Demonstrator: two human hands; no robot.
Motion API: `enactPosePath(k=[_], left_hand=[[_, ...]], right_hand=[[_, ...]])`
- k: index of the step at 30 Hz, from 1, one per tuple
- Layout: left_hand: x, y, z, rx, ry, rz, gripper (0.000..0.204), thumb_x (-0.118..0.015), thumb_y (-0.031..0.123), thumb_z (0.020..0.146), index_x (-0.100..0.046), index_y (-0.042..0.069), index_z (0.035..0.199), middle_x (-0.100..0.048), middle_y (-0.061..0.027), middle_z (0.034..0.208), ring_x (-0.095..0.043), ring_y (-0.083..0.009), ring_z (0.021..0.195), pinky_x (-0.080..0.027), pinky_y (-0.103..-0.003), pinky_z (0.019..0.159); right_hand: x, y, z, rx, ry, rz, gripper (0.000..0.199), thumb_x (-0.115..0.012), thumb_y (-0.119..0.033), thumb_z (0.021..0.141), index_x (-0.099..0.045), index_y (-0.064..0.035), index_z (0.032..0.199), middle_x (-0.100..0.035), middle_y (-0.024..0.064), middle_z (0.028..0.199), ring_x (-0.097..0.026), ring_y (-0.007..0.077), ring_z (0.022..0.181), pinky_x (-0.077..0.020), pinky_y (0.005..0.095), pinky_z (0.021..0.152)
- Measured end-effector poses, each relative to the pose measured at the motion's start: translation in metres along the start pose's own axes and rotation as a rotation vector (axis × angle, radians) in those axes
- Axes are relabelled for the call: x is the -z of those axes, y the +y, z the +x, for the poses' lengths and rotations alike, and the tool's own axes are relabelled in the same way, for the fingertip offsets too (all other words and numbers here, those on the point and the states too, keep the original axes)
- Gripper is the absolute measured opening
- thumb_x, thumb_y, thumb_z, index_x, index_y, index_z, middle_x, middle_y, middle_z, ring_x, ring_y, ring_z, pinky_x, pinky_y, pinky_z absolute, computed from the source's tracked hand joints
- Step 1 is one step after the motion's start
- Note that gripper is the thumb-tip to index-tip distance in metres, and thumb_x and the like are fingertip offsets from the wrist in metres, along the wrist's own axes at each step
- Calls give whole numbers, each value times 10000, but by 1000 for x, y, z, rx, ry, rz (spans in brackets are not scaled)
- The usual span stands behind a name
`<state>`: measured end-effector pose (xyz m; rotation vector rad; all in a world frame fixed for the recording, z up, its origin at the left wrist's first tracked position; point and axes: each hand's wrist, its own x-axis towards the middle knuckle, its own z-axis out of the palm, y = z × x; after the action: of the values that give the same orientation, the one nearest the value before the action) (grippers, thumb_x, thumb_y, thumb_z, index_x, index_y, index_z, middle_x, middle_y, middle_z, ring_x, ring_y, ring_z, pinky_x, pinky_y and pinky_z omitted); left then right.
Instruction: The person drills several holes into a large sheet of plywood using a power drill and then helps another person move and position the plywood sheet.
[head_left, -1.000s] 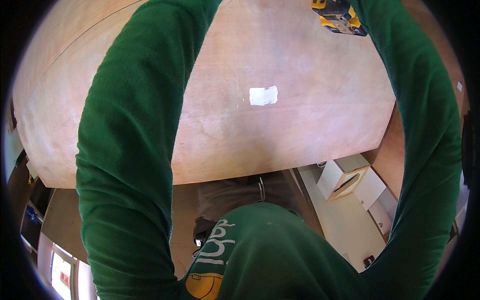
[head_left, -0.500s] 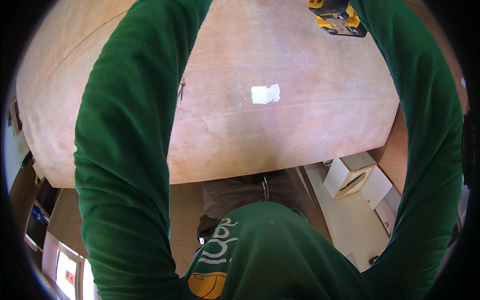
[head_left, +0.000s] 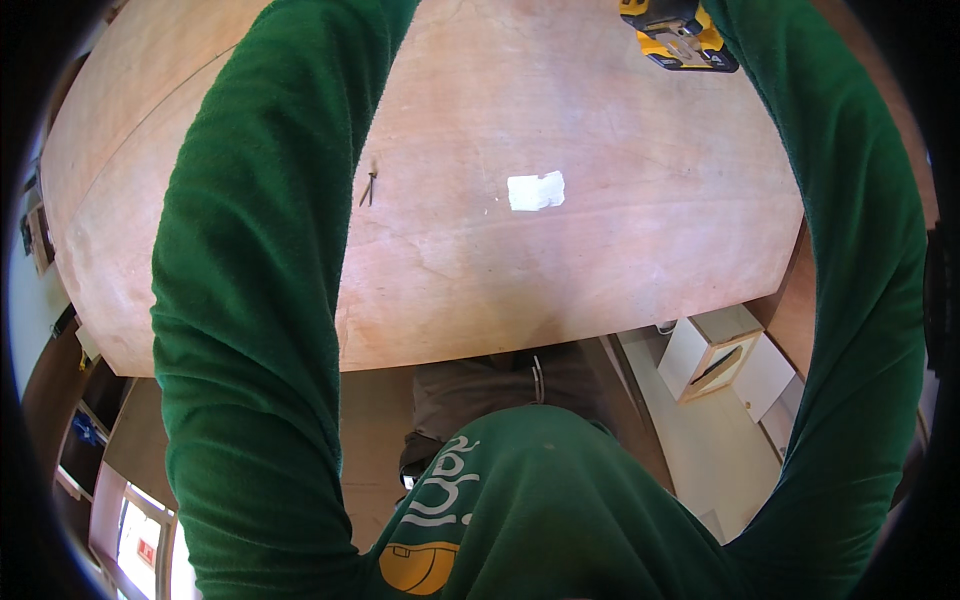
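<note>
Both my arms, in green sleeves, reach up past the upper edge, so neither hand can be seen. Beside my right sleeve (head_left: 850, 250), at the top, the yellow and black battery base of a cordless power tool (head_left: 690, 45) shows; its upper part is cut off, and whether I grip it is hidden. Two or so screws (head_left: 369, 188) lie on the plywood panel (head_left: 600, 260), close to my left sleeve (head_left: 250, 250). Further right on the panel is a white patch (head_left: 537, 191), perhaps paint or paper.
The panel's near edge runs just in front of my body. To the lower right stands a small white box-like cabinet (head_left: 712, 350) beside a pale board (head_left: 690, 450). Shelving with a blue item (head_left: 86, 428) and a bright window (head_left: 140, 540) lie at the left.
The view has shifted slightly, so the panel and cabinet sit a little further right. More of the screws shows beside my left sleeve. My arms hold nearly the same pose.
</note>
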<state>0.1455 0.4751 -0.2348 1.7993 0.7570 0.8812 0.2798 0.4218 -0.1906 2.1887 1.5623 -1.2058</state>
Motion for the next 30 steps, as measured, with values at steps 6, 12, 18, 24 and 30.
enactPosePath(k=[6,12,18,24,30], left_hand=[[5,18,11,-83,15,177,271,-723,278,800,-732,12,853,-710,-83,767,-647,-135,681,-518,-276,656],[2,32,7,13,19,131,284,-729,292,793,-734,15,855,-710,-85,763,-647,-140,676,-521,-284,654],[4,32,5,13,-1,124,289,-716,288,809,-729,0,836,-706,-86,761,-642,-143,678,-514,-277,658],[36,-36,14,-29,-8,-552,299,-623,183,852,-674,-5,1079,-701,-137,988,-649,-198,895,-502,-350,765],[-3,-118,-86,16,3,436,275,-518,130,856,-680,64,1068,-682,-172,1067,-630,-348,1006,-505,-420,861]], right_hand=[[18,1,-16,61,-62,59,213,-750,-189,772,-637,-12,737,-606,105,653,-599,214,572,-504,346,524],[20,4,-21,43,-54,102,245,-763,-217,775,-639,-7,755,-602,109,656,-595,219,570,-508,352,520],[11,2,-17,10,35,81,287,-797,-247,749,-651,0,754,-598,104,651,-589,215,562,-502,353,508],[9,15,-35,-23,73,221,250,-779,-226,768,-655,-15,719,-598,95,609,-572,197,508,-487,333,483],[-50,88,-76,170,34,389,225,-740,-194,822,-638,-56,967,-572,15,630,-526,94,530,-445,261,512]])
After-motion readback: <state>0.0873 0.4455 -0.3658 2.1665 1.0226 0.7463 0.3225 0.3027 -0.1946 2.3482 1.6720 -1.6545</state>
